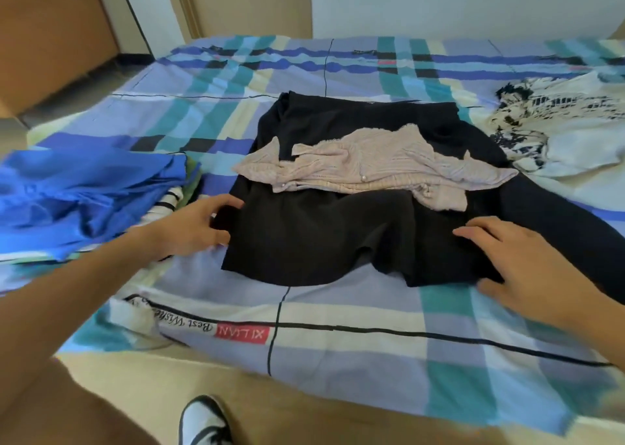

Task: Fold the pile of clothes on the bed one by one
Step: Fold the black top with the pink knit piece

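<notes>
So, the black garment (321, 241) is spread out mid-bed (338, 360), with a pink knit top (372, 167) lying crumpled across it. I've got my left hand (192, 225) curled round the garment's left edge, gripping it. Meanwhile my right hand (517, 265) lies flat on the near right corner, fingers loose. The blue stack (77, 194) sits off left, the white printed shirt (558, 123) off right.

bed sheet (338, 360) printed upside down with "XILIJAN" on red patch (242, 334), "Best Wishes" script beside it
</notes>
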Demonstrator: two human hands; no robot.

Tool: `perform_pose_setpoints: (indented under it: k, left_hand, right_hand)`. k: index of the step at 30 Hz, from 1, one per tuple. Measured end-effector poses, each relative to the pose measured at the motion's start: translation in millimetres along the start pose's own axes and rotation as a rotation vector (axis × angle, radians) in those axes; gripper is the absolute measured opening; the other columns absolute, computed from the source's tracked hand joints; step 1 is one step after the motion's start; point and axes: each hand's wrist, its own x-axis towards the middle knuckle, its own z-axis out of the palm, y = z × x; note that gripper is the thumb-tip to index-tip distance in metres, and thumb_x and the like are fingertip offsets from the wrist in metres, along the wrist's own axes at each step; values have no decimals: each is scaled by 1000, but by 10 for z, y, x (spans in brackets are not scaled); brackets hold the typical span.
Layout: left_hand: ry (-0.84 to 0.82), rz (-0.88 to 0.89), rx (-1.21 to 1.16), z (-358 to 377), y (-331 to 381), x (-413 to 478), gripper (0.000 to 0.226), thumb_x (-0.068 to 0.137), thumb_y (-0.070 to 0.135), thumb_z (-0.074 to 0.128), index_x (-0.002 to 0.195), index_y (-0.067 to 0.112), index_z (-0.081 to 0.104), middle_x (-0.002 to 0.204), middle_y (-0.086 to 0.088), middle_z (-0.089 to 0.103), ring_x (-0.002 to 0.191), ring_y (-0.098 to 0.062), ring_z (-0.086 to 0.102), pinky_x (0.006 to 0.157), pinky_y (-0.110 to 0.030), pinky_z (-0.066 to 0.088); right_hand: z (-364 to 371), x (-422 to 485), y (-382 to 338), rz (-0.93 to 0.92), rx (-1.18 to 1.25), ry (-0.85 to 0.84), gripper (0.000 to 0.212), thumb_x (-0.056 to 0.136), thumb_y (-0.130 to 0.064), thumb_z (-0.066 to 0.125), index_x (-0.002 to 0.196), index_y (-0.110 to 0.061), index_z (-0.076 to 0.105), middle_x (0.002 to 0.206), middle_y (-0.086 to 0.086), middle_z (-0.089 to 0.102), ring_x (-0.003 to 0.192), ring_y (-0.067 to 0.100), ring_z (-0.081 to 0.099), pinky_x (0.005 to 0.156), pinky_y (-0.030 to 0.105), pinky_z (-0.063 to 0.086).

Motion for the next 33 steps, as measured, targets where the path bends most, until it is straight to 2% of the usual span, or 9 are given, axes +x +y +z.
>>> perform_pose_setpoints:
  k: [5,9,11,15,17,21,26,30,33]
  left_hand:
    - [132,140,165,51,40,-35,24,86,10,74,81,32,67,79,4,70,74,-14,68,71,-28,48]
    - [367,109,25,-407,162,-126,20,97,19,61,82,11,72,72,-5,67,65,-14,56,70,-29,45]
    - [451,30,112,-579,47,-146,23,99,20,58,83,8,70,71,-12,63,62,-18,54,67,-30,45]
    - [610,-134,565,-524,4,-106,15,90,30,63,92,16,65,99,-19,58,99,-47,52,84,-54,46]
    - [501,102,498,-390,193,-113,35,83,58,57,98,27,62,105,-10,56,105,-39,50,88,-52,44]
    - [-135,330,476,144,458,-93,96,56,93,55,138,47,33,134,24,32,122,-2,33,104,-27,37]
    - [-91,541,755,598,358,156,95,71,79,57,150,46,14,136,27,28,119,-3,39,92,-23,48]
    - [-27,523,658,627,229,405,87,76,38,74,146,53,24,132,35,42,115,-2,55,86,-30,54]
    - [-54,518,579,699,323,499,87,72,25,77,141,56,35,128,35,53,108,3,58,87,-30,54]
  right_hand:
    - [-65,-107,74,196,60,44,64,79,-23,76,134,-35,45,115,-7,58,89,21,61,67,37,46]
    - [-202,-160,206,228,302,223,46,81,-3,74,107,-37,59,87,-15,69,76,16,65,69,39,51]
    - [-264,-203,208,235,453,375,30,87,-5,71,98,-32,64,84,-10,70,77,11,65,71,21,48]
    - [-377,-255,128,222,607,464,1,93,-32,63,93,-31,63,88,-14,69,83,-4,64,70,5,42]
    - [-365,-280,212,173,619,242,20,87,-49,69,102,-37,64,97,-18,69,90,-1,65,78,10,46]
    - [-269,-392,442,101,480,-180,85,57,-79,74,134,-53,47,126,-27,46,123,1,47,102,27,41]
    - [-334,-566,748,275,439,-220,122,38,-91,70,146,-53,27,154,-26,7,145,2,12,114,27,21]
    - [-233,-641,929,414,352,-268,90,60,-40,93,137,-33,46,144,0,28,135,18,34,108,21,31]
    - [-204,-606,981,438,366,-111,38,69,6,72,92,-22,59,98,2,56,92,25,58,80,18,47]
